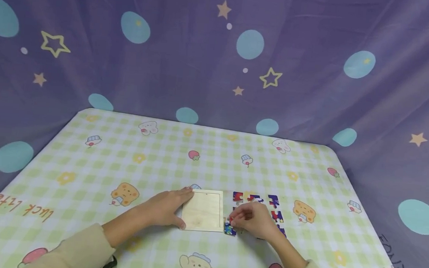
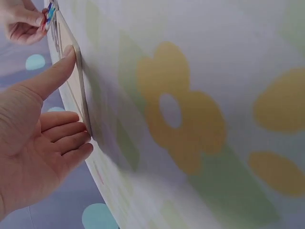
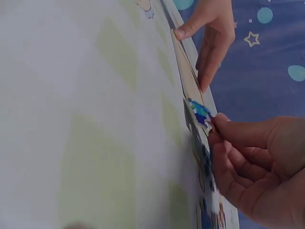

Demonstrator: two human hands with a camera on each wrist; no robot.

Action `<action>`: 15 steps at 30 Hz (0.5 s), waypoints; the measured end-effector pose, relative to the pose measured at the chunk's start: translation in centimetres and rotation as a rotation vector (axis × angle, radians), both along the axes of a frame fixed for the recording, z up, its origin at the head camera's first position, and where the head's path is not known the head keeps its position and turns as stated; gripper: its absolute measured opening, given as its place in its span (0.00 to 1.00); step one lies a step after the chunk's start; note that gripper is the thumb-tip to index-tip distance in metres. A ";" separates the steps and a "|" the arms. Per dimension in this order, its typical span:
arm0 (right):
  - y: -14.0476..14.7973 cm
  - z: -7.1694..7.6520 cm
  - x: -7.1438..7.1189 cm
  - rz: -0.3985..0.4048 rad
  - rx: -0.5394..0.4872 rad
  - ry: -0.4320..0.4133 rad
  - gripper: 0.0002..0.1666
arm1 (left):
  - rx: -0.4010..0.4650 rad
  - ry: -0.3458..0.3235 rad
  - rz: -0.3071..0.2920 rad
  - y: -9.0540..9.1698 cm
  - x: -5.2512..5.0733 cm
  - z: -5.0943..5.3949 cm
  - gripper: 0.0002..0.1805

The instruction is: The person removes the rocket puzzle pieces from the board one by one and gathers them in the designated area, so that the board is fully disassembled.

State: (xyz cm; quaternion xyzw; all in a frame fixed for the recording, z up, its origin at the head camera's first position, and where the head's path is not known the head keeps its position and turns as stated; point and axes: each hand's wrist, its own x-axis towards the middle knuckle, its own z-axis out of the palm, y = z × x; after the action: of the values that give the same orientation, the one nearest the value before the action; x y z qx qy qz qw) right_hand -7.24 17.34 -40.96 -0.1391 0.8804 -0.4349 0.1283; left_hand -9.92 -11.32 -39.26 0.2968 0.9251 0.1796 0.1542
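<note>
A shallow wooden puzzle tray lies flat on the table with its bare base showing. My left hand rests along the tray's left side, thumb at the near corner and fairly straight fingers at the far corner. Just off the tray's right side, my right hand pinches a blue and green jigsaw piece between thumb and fingers. That piece is tilted up in the right wrist view, beside the tray's edge. Several other puzzle pieces lie right of the tray, partly hidden by my right hand.
A green-and-white checked tablecloth with printed cartoon figures covers the table. Behind it and along the sides hangs a purple curtain with stars and blue dots.
</note>
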 end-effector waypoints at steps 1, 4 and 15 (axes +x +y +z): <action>0.3 0.1 0.1 -0.004 0.019 0.004 0.05 | 0.000 0.005 0.001 0.0 0.0 0.0 0.50; 0.9 0.2 0.3 -0.006 0.065 0.011 0.04 | 0.006 0.016 0.019 -0.1 -0.1 0.0 0.51; 1.5 0.3 0.5 -0.044 0.132 0.087 0.04 | 0.041 0.031 0.038 -0.3 -0.2 -0.1 0.50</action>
State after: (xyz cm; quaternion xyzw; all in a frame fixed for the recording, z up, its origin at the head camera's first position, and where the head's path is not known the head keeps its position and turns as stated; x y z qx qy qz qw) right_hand -6.78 18.79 -40.63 -0.1297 0.9147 -0.3722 0.0890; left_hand -10.13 -11.63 -39.41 0.2849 0.9290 0.1968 0.1304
